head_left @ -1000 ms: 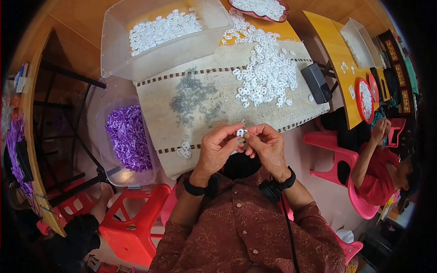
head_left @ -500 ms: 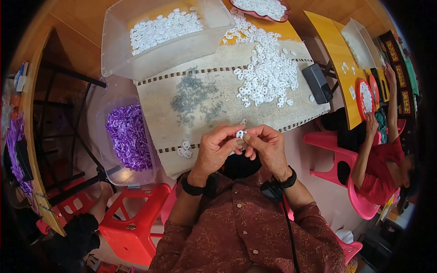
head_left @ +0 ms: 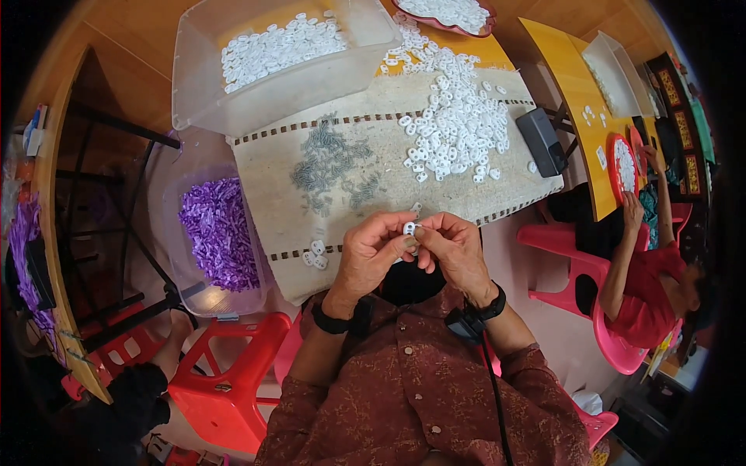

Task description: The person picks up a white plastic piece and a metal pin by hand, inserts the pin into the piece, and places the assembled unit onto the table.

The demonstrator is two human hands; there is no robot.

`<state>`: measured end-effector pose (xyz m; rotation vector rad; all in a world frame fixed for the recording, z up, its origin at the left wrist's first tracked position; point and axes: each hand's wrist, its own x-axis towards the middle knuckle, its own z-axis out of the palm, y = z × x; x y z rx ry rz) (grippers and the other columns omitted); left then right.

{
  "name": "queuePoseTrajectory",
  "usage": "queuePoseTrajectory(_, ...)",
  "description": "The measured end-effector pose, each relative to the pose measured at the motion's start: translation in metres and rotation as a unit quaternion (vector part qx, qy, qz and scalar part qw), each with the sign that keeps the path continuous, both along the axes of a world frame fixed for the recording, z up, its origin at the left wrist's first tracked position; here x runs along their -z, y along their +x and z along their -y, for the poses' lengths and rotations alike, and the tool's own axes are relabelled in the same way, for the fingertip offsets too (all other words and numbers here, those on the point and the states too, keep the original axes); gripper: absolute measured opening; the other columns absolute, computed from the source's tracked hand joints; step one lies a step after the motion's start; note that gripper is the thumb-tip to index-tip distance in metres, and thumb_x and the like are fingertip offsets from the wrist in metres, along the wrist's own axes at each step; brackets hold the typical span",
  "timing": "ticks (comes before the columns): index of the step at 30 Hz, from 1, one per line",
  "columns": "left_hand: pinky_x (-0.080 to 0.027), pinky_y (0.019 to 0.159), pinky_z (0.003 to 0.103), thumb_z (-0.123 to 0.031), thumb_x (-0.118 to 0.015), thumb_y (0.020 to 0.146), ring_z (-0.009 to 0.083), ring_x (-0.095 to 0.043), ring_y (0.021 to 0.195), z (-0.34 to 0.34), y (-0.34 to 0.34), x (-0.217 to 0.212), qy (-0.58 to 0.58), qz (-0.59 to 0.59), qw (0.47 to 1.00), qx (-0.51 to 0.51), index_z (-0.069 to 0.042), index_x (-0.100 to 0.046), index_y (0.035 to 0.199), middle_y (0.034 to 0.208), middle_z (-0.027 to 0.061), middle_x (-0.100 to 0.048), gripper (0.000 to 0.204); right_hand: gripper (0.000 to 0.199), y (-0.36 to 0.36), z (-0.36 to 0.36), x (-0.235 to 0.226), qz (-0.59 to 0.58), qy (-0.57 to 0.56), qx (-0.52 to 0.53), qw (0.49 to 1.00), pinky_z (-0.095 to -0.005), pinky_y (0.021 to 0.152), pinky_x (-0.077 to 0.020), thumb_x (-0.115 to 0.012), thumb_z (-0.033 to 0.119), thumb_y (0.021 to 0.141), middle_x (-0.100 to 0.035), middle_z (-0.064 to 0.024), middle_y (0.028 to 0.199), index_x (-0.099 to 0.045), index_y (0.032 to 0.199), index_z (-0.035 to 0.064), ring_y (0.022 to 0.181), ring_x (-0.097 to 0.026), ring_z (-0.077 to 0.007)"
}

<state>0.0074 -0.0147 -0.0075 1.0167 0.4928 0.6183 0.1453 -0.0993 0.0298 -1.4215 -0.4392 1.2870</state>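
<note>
Table [head_left: 140, 31]: an orange wooden table carried the work, with a beige woven cloth [head_left: 365, 202] edged in brown dashes spread over its near part.
Clear bin [head_left: 233, 101]: a large clear plastic bin sat at the far left of the cloth, holding a layer of small white plastic pieces [head_left: 272, 46].
Purple tub [head_left: 167, 233]: a second clear tub stood lower, left of the cloth, filled with purple plastic pieces [head_left: 217, 229].
White heap [head_left: 454, 116]: a loose heap of small white plastic rings lay on the far right of the cloth.
Grey heap [head_left: 330, 159]: a thinner scatter of small grey metal clips lay mid-cloth, left of the white heap.
Black box [head_left: 542, 141]: a small black rectangular device lay at the cloth's right edge.
Finished pieces [head_left: 315, 252]: 3 or so white pieces lay near the cloth's front edge, just left of the left hand.
Left hand [head_left: 369, 256]: it was raised over the cloth's front edge, thumb and fingers pinched together on a tiny white plastic ring [head_left: 409, 228].
Right hand [head_left: 454, 252]: it met the left hand fingertip to fingertip, fingers closed on the same tiny ring from the right side.
Tiny ring: held between both hands, above the near edge of the cloth, clear of its surface.
Other person [head_left: 653, 287]: someone in a red top sat at the right on a pink plastic chair, an arm reaching up to a red tray [head_left: 614, 147] of white pieces.
</note>
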Motion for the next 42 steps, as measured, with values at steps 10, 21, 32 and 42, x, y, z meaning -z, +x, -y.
queuePoseTrajectory(10,-0.053,0.065,0.022,0.0,-0.061,0.089,0.0097,-0.063,0.077,-0.006,-0.005,0.002,0.033,-0.003,0.999,0.028,0.002,-0.062,0.112,0.092,0.0052,-0.064,0.023,0.012,0.003,0.003,0.0,-0.028,0.033,-0.008,0.999,-0.0185,0.047,-0.0464,-0.06,0.01,0.093,-0.065,-0.0062,0.078,-0.062,0.094,-0.0019,0.056,-0.059,-0.0074)
queuePoseTrajectory(21,-0.055,0.065,0.024,0.002,-0.062,0.088,0.0114,-0.064,0.074,-0.007,-0.008,0.001,0.032,-0.007,0.999,0.041,0.004,-0.06,0.114,0.091,0.0084,-0.067,0.026,0.015,0.01,0.004,0.005,-0.029,0.017,-0.046,0.998,-0.0189,0.048,-0.0459,-0.063,0.012,0.092,-0.064,-0.0051,0.078,-0.063,0.093,-0.0021,0.057,-0.058,-0.0072)
queuePoseTrajectory(32,-0.054,0.062,0.023,0.002,-0.061,0.089,0.0103,-0.063,0.069,-0.01,-0.013,-0.003,0.025,-0.013,0.998,0.061,0.004,-0.061,0.112,0.089,0.0074,-0.066,0.023,0.011,0.011,0.004,0.006,-0.098,0.037,-0.048,0.993,-0.0199,0.047,-0.0487,-0.064,0.009,0.09,-0.065,-0.0086,0.076,-0.063,0.091,-0.0024,0.057,-0.061,-0.0098)
queuePoseTrajectory(42,-0.054,0.061,0.024,0.003,-0.061,0.088,0.0112,-0.063,0.069,-0.012,-0.015,-0.005,0.048,-0.008,0.997,0.064,0.005,-0.062,0.111,0.087,0.0071,-0.065,0.022,0.012,0.011,0.004,0.007,-0.127,0.036,-0.049,0.99,-0.0218,0.046,-0.0517,-0.066,0.008,0.088,-0.065,-0.0099,0.075,-0.063,0.091,-0.0037,0.056,-0.063,-0.0121)
